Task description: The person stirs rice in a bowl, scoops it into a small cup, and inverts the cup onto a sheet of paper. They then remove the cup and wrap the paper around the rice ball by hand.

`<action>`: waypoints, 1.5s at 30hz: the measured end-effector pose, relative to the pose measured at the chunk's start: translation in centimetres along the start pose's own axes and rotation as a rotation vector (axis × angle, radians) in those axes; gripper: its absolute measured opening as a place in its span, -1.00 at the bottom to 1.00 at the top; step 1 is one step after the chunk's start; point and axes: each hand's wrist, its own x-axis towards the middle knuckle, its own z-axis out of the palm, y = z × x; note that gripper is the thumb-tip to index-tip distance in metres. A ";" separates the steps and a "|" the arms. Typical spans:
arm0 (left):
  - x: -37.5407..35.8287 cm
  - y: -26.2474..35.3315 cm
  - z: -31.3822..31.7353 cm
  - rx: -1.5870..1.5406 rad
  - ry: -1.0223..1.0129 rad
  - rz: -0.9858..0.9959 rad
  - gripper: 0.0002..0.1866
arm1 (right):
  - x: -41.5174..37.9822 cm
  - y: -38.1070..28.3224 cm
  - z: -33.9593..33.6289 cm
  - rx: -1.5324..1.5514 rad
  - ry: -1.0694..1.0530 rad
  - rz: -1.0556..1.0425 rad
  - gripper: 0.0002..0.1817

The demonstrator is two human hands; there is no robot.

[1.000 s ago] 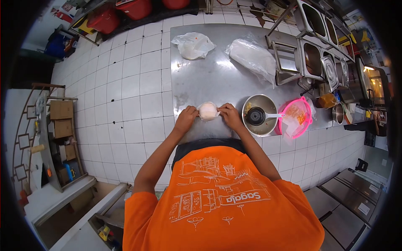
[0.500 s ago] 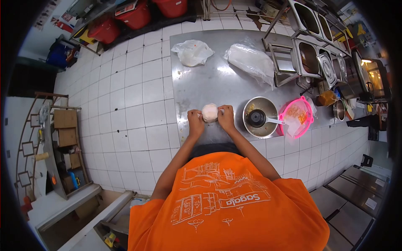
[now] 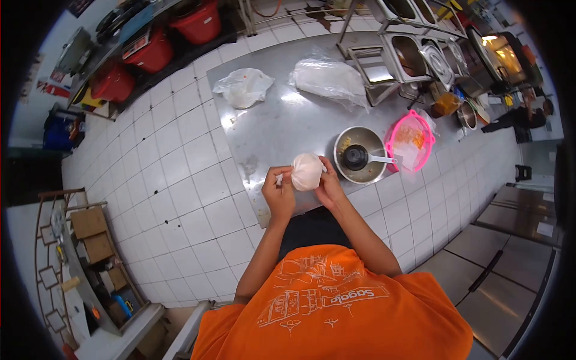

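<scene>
A round, pale bundle in thin white wrapping [image 3: 306, 172] is held up between my two hands, above the near edge of the steel table [image 3: 270, 138]. My left hand [image 3: 279, 191] pinches the gathered wrapping on the bundle's left side. Fingers of my right hand [image 3: 328, 185] are closed on its right side. Just right of the bundle stands a steel bowl [image 3: 367, 175] with yellowish bits and a black round-headed tool with a white handle [image 3: 355, 157] in it.
A pink basket [image 3: 429, 141] with orange and white contents stands right of the bowl. Plastic bags [image 3: 244, 88] [image 3: 330, 81] lie at the table's far side. A rack with steel pans [image 3: 408, 55] is at the far right; another person [image 3: 528, 117] is beyond.
The bundle and both my hands have come up from the table towards the camera. The gathered wrapping now shows on the bundle's left side. The whole view has turned and shifted.
</scene>
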 end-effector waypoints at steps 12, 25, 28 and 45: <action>-9.9 5.9 12.8 -0.880 -0.336 -0.672 -0.58 | -13.6 -10.0 -9.4 0.162 0.063 -0.345 -0.68; -24.8 2.2 40.4 -0.451 -0.649 -0.759 -0.57 | -27.6 -28.2 -29.2 -0.326 0.500 -1.005 -0.80; -26.5 2.8 45.9 -0.392 -0.508 -0.740 -0.59 | -27.7 -32.0 -32.4 -0.305 0.481 -1.007 -0.78; -32.7 3.8 92.5 -0.225 -1.123 -0.715 -0.25 | -25.7 -69.7 -53.7 -0.443 1.108 -1.134 -0.85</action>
